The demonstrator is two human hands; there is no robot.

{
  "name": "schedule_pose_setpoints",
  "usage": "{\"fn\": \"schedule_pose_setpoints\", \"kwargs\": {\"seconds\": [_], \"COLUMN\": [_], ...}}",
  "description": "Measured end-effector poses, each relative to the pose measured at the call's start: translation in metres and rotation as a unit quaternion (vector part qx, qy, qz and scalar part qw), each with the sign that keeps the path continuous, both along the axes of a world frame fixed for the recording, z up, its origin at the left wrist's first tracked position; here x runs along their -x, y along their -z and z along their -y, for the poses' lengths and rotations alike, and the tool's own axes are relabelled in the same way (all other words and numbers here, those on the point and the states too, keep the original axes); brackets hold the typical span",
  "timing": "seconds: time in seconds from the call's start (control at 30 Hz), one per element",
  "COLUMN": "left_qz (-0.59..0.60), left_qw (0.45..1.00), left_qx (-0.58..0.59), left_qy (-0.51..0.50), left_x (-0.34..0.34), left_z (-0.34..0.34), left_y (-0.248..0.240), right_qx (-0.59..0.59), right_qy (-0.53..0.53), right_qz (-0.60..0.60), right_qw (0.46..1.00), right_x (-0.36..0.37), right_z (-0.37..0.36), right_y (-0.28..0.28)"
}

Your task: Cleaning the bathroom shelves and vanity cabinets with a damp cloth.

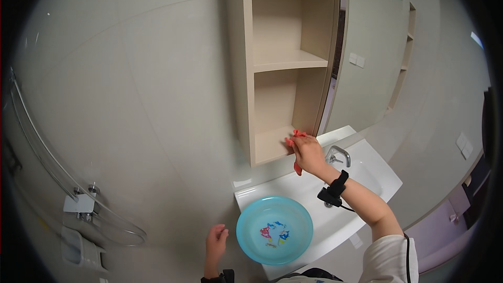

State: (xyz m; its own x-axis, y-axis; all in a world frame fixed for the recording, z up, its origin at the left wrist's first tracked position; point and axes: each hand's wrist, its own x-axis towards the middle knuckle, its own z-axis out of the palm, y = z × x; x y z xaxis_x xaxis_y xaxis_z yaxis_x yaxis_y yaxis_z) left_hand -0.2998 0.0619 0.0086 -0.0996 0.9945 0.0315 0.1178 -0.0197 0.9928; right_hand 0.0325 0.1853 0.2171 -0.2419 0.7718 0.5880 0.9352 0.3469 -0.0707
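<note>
My right hand (311, 156) is closed around a crumpled red cloth (297, 135). It reaches up to the bottom compartment of a beige wall shelf (274, 143), at its front right corner. Part of the cloth shows above the fingers and another bit hangs below them. Low in the picture, my left hand (216, 239) hovers with loosely curled fingers and nothing seen in it. Just right of it, a round light-blue plastic basin (246, 225) rests on the white washbasin counter (327, 225). Colourful sea-animal pictures mark the basin's bottom.
A chrome faucet (339, 153) stands on the washbasin behind my right wrist. The mirror (367, 73) adjoins the shelf on the right. At far left, a shower mixer (79, 203) with a hose hangs on the wall above a whitish plastic bin (78, 246).
</note>
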Motion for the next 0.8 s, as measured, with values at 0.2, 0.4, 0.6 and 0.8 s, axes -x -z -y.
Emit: {"fn": "schedule_pose_setpoints", "kwargs": {"seconds": [0.2, 0.4, 0.6, 0.8], "left_qz": [-0.069, -0.066, -0.04, -0.066], "left_qw": [0.994, 0.992, 0.997, 0.995], "left_qx": [-0.043, -0.077, -0.027, -0.03], "left_qy": [0.073, 0.08, 0.065, 0.062], "left_x": [-0.026, -0.029, -0.01, -0.009], "left_z": [-0.019, -0.019, -0.007, 0.001], "left_y": [-0.051, -0.048, -0.019, -0.02], "right_qx": [0.204, 0.297, 0.137, -0.016], "right_qy": [-0.189, -0.302, -0.571, -0.138], "right_qz": [-0.58, -0.824, -0.672, -0.049], "right_qw": [0.766, 0.376, 0.451, 0.989], "right_x": [0.021, 0.026, 0.032, 0.046], "right_z": [0.001, 0.014, 0.037, -0.022], "right_y": [-0.044, -0.103, -0.169, -0.206]}}
